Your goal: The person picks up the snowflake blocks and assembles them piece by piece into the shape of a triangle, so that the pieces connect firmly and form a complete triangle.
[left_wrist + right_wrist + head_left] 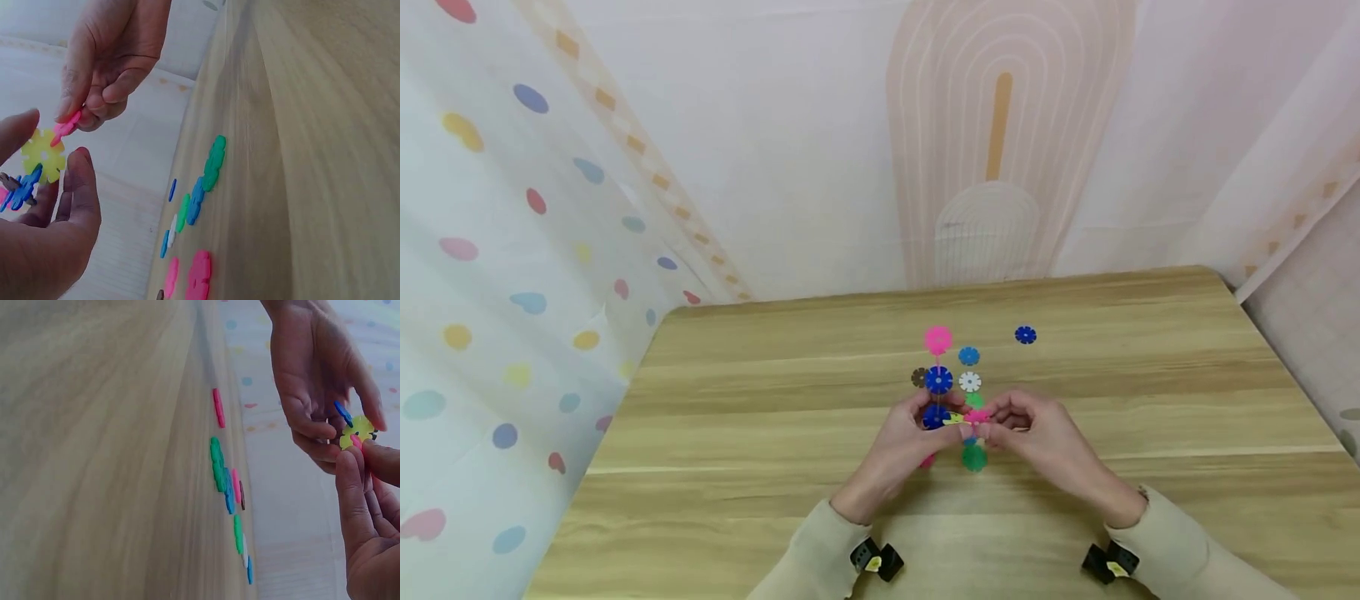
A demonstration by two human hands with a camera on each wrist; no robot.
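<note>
Beige sleeves sit nearest the head camera at the near edge of the tabletop point(760, 433), a pale wood-grain laminate with long streaks running side to side. Above its middle the left hand point(901, 446) and right hand point(1037, 442) meet fingertip to fingertip. The left hand grips a cluster point(942, 417) of flat, notched plastic discs, blue and yellow showing; the right hand pinches a pink disc point(977, 415) against it. A green disc point(974, 457) lies on the wood just below the hands. Toward the far edge lie more loose discs: pink point(937, 339), blue point(938, 380), white point(970, 382), brown point(919, 377), and one blue disc point(1026, 335) apart to the right

From the left wrist, the left hand point(44, 237) curls its thumb and fingers round a yellow disc point(42, 156), flower-shaped with slotted petals, its flat face turned to the camera, with blue pieces point(24, 190) slotted on below. The right hand point(109, 59) pinches the pink disc point(65, 128) edge-on, its long axis slanting down toward the yellow rim, which it touches. Loose discs lie flat in a row on the wood

From the right wrist, the right hand point(369, 519) holds the pink disc point(356, 441) between thumb and fingertip at the yellow disc's point(357, 430) edge; the left hand point(319, 381) holds that disc from above, a blue piece point(342, 414) jutting out at a slant
</note>
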